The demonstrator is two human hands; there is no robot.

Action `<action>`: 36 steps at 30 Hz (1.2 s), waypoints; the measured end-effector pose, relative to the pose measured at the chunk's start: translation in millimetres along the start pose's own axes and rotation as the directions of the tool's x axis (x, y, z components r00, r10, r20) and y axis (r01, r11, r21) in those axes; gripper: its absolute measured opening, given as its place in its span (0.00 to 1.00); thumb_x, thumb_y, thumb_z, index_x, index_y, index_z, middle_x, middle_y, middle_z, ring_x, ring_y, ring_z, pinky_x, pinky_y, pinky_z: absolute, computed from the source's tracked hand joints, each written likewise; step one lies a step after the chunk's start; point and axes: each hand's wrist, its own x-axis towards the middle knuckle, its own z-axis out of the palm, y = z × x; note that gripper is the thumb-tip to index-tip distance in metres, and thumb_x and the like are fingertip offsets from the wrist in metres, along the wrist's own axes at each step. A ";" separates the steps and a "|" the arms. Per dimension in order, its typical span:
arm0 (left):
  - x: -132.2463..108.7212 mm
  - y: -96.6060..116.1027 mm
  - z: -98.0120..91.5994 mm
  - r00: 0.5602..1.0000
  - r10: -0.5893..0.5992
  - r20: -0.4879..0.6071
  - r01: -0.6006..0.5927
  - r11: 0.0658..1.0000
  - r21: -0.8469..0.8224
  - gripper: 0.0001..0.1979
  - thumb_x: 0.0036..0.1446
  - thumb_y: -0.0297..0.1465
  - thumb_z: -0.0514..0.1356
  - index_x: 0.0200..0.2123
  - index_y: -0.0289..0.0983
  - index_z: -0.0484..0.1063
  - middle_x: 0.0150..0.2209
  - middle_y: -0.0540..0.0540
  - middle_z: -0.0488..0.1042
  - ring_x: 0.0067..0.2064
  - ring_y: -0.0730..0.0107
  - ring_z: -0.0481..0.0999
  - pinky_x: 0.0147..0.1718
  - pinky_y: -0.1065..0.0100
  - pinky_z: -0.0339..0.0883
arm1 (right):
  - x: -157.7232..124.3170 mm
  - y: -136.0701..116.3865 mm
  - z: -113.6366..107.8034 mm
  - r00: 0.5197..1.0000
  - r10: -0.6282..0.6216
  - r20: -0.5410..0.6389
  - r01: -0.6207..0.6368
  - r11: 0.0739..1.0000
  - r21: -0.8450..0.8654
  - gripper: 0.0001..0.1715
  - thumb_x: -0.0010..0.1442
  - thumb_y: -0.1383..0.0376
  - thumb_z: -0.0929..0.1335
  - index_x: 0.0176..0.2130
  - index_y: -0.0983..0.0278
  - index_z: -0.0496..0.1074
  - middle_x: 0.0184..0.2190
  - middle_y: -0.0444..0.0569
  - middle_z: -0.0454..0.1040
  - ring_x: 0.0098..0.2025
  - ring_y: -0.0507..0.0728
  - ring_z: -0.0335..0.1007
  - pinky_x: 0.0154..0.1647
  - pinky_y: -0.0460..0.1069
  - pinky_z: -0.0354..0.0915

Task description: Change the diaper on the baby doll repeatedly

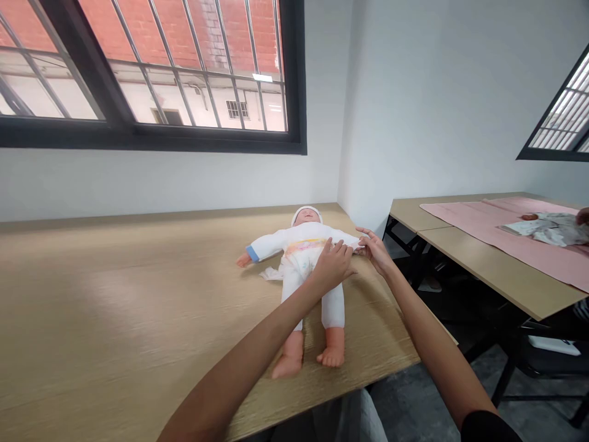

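Observation:
A baby doll (285, 239) lies on its back on a wooden table (138, 294). It has a white cloth body, a white cap (307, 210) and a diaper (301, 255) with a coloured band round its middle. My left hand (335, 265) is over the doll's side at the right, fingers bent and apart, thumb stretched out, close to the sleeve. At the end of that arm, my right hand (375, 252) pinches the white sleeve (346, 238), its index finger raised. The doll's hand there is hidden. The other arm lies stretched out, showing a blue cuff (251, 253).
Against the wall stands this table, below a barred window (197, 73). To the right, a second table (483, 258) carries a pink cloth (473, 227), white clothing (552, 228) and another person's hand (582, 216). A dark chair (547, 362) with a white item stands beneath.

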 end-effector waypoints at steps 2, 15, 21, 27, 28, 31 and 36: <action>-0.5 -1.2 2.3 0.999 0.010 0.031 -0.009 1.000 -0.028 0.21 0.60 0.43 0.57 0.49 0.33 0.65 0.49 0.35 0.72 0.60 0.53 0.63 0.59 0.50 0.51 | -0.7 -0.6 0.6 1.000 0.002 0.002 -0.002 1.000 -0.002 0.28 0.46 0.66 0.70 0.49 0.62 0.66 0.24 0.36 0.67 0.24 0.48 0.66 0.31 0.45 0.68; -0.5 12.4 6.1 0.993 -0.110 0.051 0.104 0.988 0.118 0.16 0.61 0.36 0.57 0.45 0.29 0.71 0.45 0.30 0.75 0.55 0.44 0.69 0.53 0.48 0.57 | -2.6 -0.3 10.3 0.997 -0.005 -0.077 0.000 0.998 -0.062 0.22 0.48 0.66 0.69 0.45 0.63 0.66 0.26 0.42 0.70 0.31 0.51 0.69 0.30 0.45 0.68; -1.0 17.7 5.8 0.993 -0.107 0.054 0.101 0.990 0.102 0.12 0.62 0.29 0.55 0.46 0.30 0.71 0.42 0.33 0.75 0.47 0.47 0.73 0.45 0.48 0.63 | 3.0 -15.4 24.3 0.997 -0.075 -0.004 0.071 0.957 -0.280 0.19 0.50 0.65 0.67 0.44 0.61 0.67 0.25 0.41 0.66 0.33 0.52 0.69 0.31 0.45 0.66; -1.4 20.6 7.1 0.994 -0.091 0.061 0.083 0.989 0.125 0.10 0.62 0.25 0.54 0.45 0.30 0.71 0.41 0.35 0.75 0.45 0.50 0.74 0.47 0.46 0.64 | 13.7 -49.8 62.2 0.943 -0.009 0.332 0.262 0.634 -0.728 0.23 0.49 0.72 0.63 0.47 0.64 0.69 0.23 0.40 0.66 0.29 0.51 0.66 0.31 0.44 0.61; -1.6 20.9 6.6 0.995 -0.086 0.055 0.079 0.990 0.120 0.10 0.62 0.23 0.52 0.44 0.30 0.71 0.41 0.36 0.75 0.45 0.51 0.74 0.47 0.47 0.65 | 14.8 -53.9 69.9 0.935 0.016 0.354 0.285 0.561 -0.777 0.25 0.49 0.73 0.63 0.48 0.64 0.69 0.23 0.40 0.67 0.29 0.52 0.65 0.30 0.44 0.60; -2.3 22.1 4.7 0.996 -0.084 0.042 0.080 0.992 0.096 0.13 0.62 0.20 0.49 0.44 0.31 0.71 0.44 0.36 0.75 0.47 0.53 0.73 0.46 0.49 0.67 | 16.6 -59.4 90.6 0.919 0.099 0.382 0.318 0.388 -0.865 0.29 0.49 0.73 0.63 0.52 0.63 0.68 0.27 0.43 0.71 0.30 0.53 0.66 0.31 0.45 0.60; 0.3 25.1 7.4 0.989 -0.131 0.065 0.125 0.989 0.082 0.18 0.61 0.18 0.47 0.49 0.29 0.70 0.49 0.34 0.73 0.52 0.51 0.71 0.47 0.49 0.68 | 14.5 -56.1 111.3 0.912 0.143 0.383 0.349 0.215 -0.912 0.32 0.51 0.72 0.65 0.56 0.63 0.66 0.33 0.48 0.75 0.32 0.55 0.69 0.32 0.46 0.61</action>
